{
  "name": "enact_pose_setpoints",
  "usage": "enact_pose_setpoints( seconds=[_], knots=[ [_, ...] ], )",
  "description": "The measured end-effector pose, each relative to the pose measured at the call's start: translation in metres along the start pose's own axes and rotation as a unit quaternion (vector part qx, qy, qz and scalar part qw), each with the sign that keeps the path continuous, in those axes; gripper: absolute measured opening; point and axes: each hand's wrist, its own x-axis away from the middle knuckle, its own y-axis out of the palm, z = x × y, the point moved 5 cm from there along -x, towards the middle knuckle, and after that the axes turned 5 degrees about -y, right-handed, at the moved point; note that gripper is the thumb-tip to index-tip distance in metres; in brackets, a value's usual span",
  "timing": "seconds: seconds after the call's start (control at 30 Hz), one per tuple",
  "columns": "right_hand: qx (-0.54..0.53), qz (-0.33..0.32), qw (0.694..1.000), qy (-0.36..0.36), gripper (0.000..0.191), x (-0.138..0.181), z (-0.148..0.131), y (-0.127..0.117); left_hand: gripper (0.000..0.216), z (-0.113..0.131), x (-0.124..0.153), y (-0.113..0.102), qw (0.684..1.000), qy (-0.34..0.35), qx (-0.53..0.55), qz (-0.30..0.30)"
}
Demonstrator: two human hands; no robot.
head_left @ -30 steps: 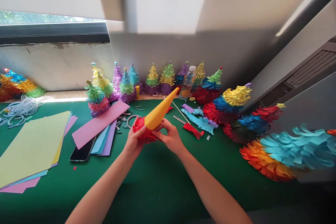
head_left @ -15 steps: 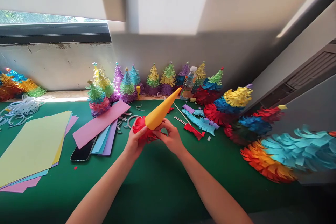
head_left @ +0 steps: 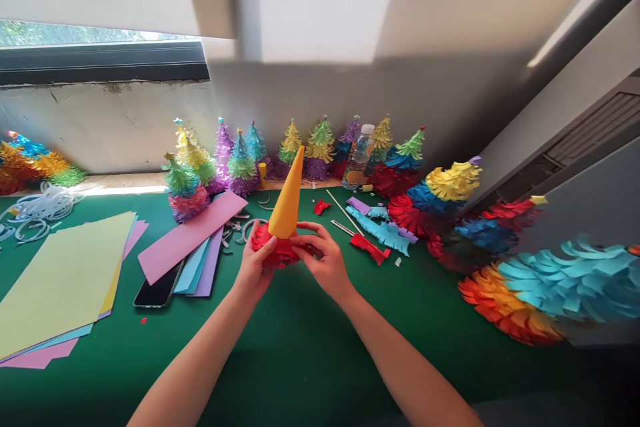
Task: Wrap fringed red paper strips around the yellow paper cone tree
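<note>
Between my hands stands a yellow paper cone (head_left: 287, 203), nearly upright, its tip leaning a little to the right. Red fringed paper (head_left: 278, 255) wraps around its base. My left hand (head_left: 256, 265) grips the base from the left, thumb pressed on the red fringe. From the right, my right hand (head_left: 323, 259) pinches the red fringe between thumb and fingers. Parts of the fringe are hidden behind my fingers. A roll of tape (head_left: 247, 231) lies just behind my left hand.
Several fringed paper trees (head_left: 320, 147) line the wall and right side. A plastic bottle (head_left: 359, 157) stands among them. Coloured paper sheets (head_left: 65, 273), a pink strip (head_left: 193, 237) and a phone (head_left: 157, 290) lie left. Scissors (head_left: 345, 230) and blue fringed strips (head_left: 383, 233) lie right.
The cone has swung from a rightward tilt to nearly upright. Both hands still hold the red fringed base, and my right fingers have shifted along it.
</note>
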Motion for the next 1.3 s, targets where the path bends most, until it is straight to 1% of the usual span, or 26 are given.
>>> enact_pose_setpoints(
  seconds=[0.07,0.1,0.2,0.27,0.43,0.57,0.87,0.97,1.07,1.13,1.23,1.3],
  knots=[
    [-0.036,0.019,0.999,0.025,0.026,-0.001,0.002,-0.002,0.084,0.001,-0.001,-0.001,1.0,-0.002,0.007,0.005],
    [-0.054,0.025,0.998,0.037,0.027,-0.002,0.004,-0.004,0.083,0.001,-0.002,-0.001,1.0,-0.004,0.008,0.005],
    [-0.083,0.035,0.995,0.051,0.022,-0.004,0.007,-0.007,0.081,0.002,-0.002,-0.001,1.0,-0.004,0.003,0.005],
    [-0.084,0.035,0.995,0.048,0.023,-0.006,0.007,-0.009,0.081,0.002,-0.002,-0.001,1.0,-0.002,0.001,0.008],
    [-0.051,0.029,0.998,0.03,0.018,-0.009,0.003,-0.014,0.079,0.0,0.0,0.001,1.0,-0.012,0.008,0.005],
    [-0.029,0.007,0.999,0.021,0.018,-0.012,0.001,-0.018,0.081,-0.003,0.001,0.003,1.0,-0.022,0.007,-0.018],
    [-0.057,-0.026,0.996,0.059,0.02,-0.013,0.01,-0.017,0.083,-0.003,0.002,0.002,1.0,-0.016,0.019,-0.008],
    [-0.101,-0.05,0.991,0.075,0.022,-0.014,0.013,-0.015,0.08,-0.004,0.003,0.003,0.999,-0.027,0.017,-0.024],
    [-0.169,-0.093,0.977,0.092,0.023,-0.014,0.016,-0.008,0.074,-0.005,0.002,0.004,0.998,-0.041,0.015,-0.047],
    [-0.204,-0.109,0.967,0.104,0.025,-0.014,0.018,-0.005,0.073,-0.004,0.003,0.004,0.998,-0.045,0.013,-0.051],
    [-0.213,-0.092,0.966,0.112,0.027,-0.013,0.021,-0.004,0.076,-0.003,0.005,0.006,0.998,-0.042,0.013,-0.054],
    [-0.205,-0.076,0.97,0.11,0.027,-0.012,0.022,-0.004,0.084,-0.001,0.006,0.007,0.998,-0.029,0.011,-0.057]
  ],
)
